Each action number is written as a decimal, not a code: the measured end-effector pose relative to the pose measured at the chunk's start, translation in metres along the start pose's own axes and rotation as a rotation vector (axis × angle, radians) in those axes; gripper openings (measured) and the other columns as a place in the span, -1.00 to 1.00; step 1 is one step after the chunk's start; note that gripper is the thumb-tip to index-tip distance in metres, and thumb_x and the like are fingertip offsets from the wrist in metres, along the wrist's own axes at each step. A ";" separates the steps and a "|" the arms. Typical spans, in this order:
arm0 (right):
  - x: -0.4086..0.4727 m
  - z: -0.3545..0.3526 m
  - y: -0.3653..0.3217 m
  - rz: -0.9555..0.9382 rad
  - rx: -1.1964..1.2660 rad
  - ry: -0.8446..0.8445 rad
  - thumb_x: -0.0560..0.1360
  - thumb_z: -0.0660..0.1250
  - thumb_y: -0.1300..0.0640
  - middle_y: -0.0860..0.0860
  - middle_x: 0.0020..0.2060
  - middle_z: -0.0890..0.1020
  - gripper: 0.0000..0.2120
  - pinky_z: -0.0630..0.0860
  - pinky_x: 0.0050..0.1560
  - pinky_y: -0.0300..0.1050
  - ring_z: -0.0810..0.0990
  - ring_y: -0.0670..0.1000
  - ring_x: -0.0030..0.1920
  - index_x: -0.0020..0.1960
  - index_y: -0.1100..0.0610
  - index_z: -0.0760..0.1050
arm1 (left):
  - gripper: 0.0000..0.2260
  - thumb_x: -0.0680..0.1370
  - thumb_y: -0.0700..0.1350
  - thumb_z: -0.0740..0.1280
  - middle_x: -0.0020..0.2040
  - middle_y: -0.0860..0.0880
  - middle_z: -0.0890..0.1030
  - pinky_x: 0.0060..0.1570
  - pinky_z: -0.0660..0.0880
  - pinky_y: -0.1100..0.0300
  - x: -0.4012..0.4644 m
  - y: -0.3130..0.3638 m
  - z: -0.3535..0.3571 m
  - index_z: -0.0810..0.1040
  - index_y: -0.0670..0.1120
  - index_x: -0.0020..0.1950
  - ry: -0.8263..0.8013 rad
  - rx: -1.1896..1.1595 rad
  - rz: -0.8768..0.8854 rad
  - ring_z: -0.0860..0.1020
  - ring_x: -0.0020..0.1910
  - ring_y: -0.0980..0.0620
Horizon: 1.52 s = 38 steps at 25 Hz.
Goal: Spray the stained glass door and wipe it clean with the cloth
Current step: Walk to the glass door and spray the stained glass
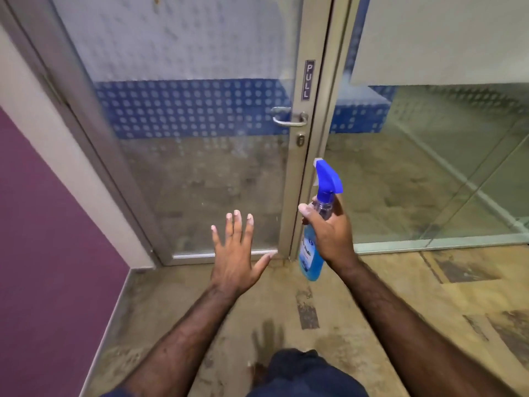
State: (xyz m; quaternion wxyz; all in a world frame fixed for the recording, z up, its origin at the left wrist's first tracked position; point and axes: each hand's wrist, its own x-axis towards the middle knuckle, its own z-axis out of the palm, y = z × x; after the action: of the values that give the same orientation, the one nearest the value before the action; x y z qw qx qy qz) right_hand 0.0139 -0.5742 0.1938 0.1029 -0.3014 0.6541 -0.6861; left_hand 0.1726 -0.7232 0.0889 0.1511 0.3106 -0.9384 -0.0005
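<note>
The glass door (200, 173) stands shut in front of me, with a blue dotted band across its middle and a smeared, cloudy lower pane. A metal lever handle (289, 117) sits on its right stile under a PULL label (309, 80). My right hand (332, 233) grips a spray bottle (313, 253) of blue liquid by the neck. The bottle's blue trigger head (327, 176) points up and left toward the door. My left hand (237, 253) is held out in front of the lower pane with fingers spread, holding nothing. No cloth is in view.
A fixed glass panel (429, 167) continues to the right of the door frame (323, 138). A purple and white wall (43, 224) closes the left side. The floor (372, 296) is beige with dark worn patches. My knee in dark shorts (300, 373) shows at the bottom.
</note>
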 end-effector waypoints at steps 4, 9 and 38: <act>0.051 0.065 -0.021 -0.034 0.048 -0.082 0.58 0.53 0.31 -0.16 -0.25 0.62 -0.72 0.59 -0.04 -0.19 0.60 -0.15 -0.24 0.03 -0.02 0.50 | -0.09 0.58 0.47 0.09 0.75 -0.22 -0.02 0.61 0.01 -0.48 0.042 -0.059 -0.023 0.02 -0.10 0.73 0.107 0.033 -0.056 -0.04 0.74 -0.23; 0.127 0.145 -0.053 -0.117 0.139 -0.112 0.49 0.56 0.03 -0.21 -0.23 0.59 -0.71 0.61 0.08 0.13 0.57 -0.05 -0.16 0.08 -0.04 0.48 | -0.10 0.58 0.46 0.10 0.74 -0.23 0.02 0.60 0.02 -0.48 0.123 -0.145 -0.070 0.04 -0.11 0.73 0.222 0.123 -0.111 -0.02 0.74 -0.22; 0.373 0.318 -0.246 -0.442 0.185 -0.044 0.63 0.48 0.16 0.12 -0.24 0.59 -0.76 0.71 -0.24 -0.01 0.62 0.02 -0.35 0.23 0.17 0.50 | -0.25 0.72 0.22 0.06 0.72 -0.31 -0.14 0.64 -0.05 -0.40 0.524 -0.391 -0.339 -0.09 -0.25 0.71 0.760 0.297 -0.088 -0.14 0.73 -0.28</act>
State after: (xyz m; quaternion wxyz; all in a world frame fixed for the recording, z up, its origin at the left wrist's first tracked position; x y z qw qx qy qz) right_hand -0.0467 -1.0091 0.5221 -0.0084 -0.4414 0.5044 -0.7421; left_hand 0.0977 -1.3126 0.5239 0.4403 0.3468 -0.7916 0.2436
